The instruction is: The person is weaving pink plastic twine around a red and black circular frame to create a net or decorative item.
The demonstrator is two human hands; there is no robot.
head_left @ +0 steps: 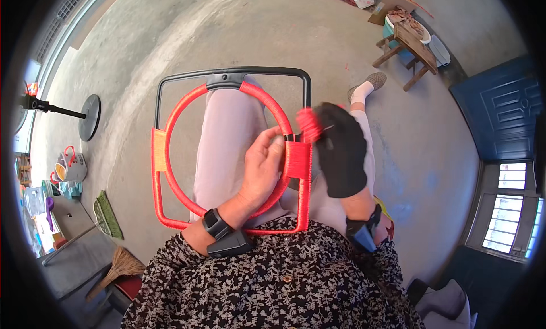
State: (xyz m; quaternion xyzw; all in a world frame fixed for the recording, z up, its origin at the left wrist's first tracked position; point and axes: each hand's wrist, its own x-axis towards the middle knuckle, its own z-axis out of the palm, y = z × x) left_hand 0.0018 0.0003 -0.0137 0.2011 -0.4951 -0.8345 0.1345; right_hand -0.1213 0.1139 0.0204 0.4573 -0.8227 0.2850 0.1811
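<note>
A square black frame [259, 71] with a round ring inside it [181, 114] rests over my lap. Red cord is wound around most of the ring and the frame's lower sides. An orange-yellow wound band [160, 150] joins ring and frame at the left, and a red wound band [298, 160] does so at the right. My bare left hand [263, 164] grips the ring beside the red band, thumb and fingers pinched together. My right hand [343, 152], in a black glove, is closed on a red cord bundle [309, 124] by the frame's right side, just above that band.
Left of me stand a round dark base with a pole [90, 117], a white bucket [70, 168], a green brush head [108, 214] and a straw broom [119, 267]. A wooden stool [410, 44] is at the far right, near a blue door [503, 110].
</note>
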